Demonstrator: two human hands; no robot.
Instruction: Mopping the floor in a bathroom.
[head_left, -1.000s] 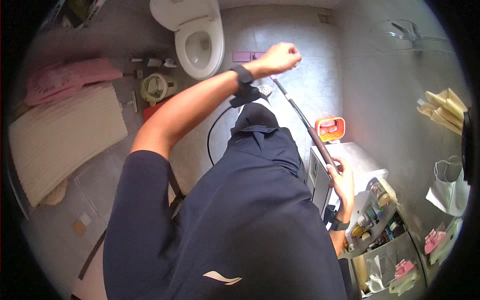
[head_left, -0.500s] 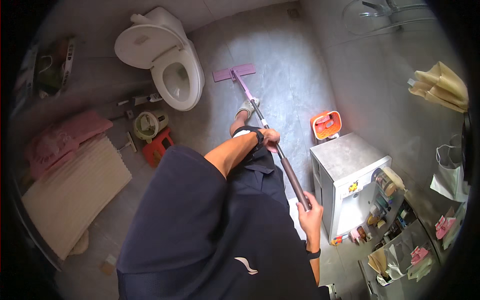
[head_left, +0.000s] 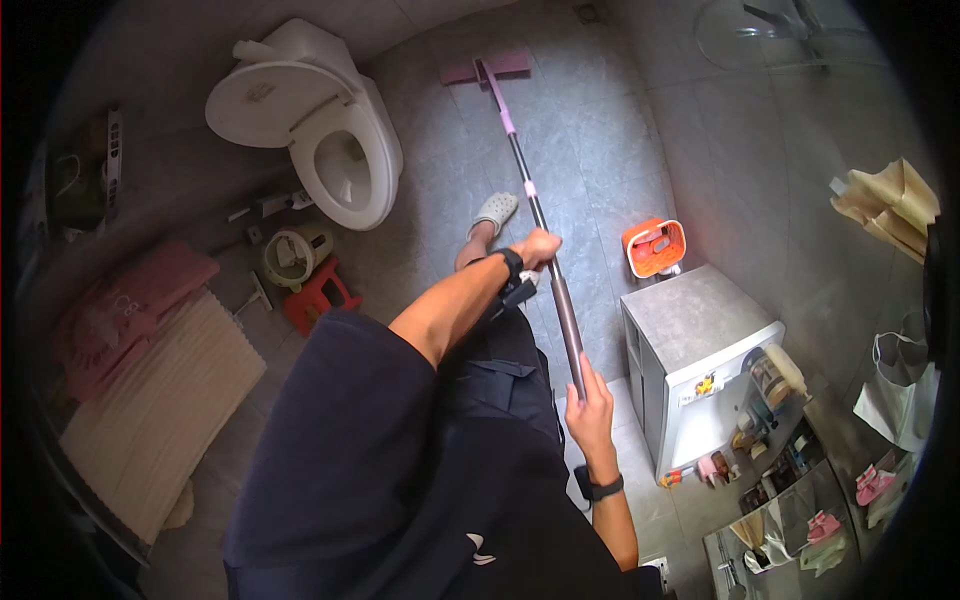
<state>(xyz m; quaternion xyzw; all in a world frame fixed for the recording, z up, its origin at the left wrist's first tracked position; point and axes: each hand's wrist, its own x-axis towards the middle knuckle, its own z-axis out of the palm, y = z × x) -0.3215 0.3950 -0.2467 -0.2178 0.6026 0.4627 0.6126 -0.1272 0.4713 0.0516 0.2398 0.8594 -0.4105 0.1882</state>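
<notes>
A flat mop [head_left: 566, 322] with a pinkish-purple head [head_left: 510, 63] and a dark brown grip slants across the middle of the view. Its head lies flat on the grey tiles near the far wall. My left hand [head_left: 540, 248] is closed round the pole partway up, at the top of the brown grip. Lower down, my right hand [head_left: 590, 408] is wrapped about the end of the grip, close to my body. Both wrists carry dark bands. My foot in a pale clog [head_left: 494, 211] stands left of the pole.
A white toilet [head_left: 385, 165] with its lid up stands at the far left. On the right are an orange basket [head_left: 655, 249] and a white-and-grey cabinet [head_left: 690, 315]. A red stool [head_left: 320, 298], a bucket [head_left: 290, 257] and a cream ribbed mat [head_left: 165, 410] lie left.
The mop head has slid away from me toward the far wall. My left hand has moved slightly farther forward; my right hand has shifted forward and left, both keeping hold.
</notes>
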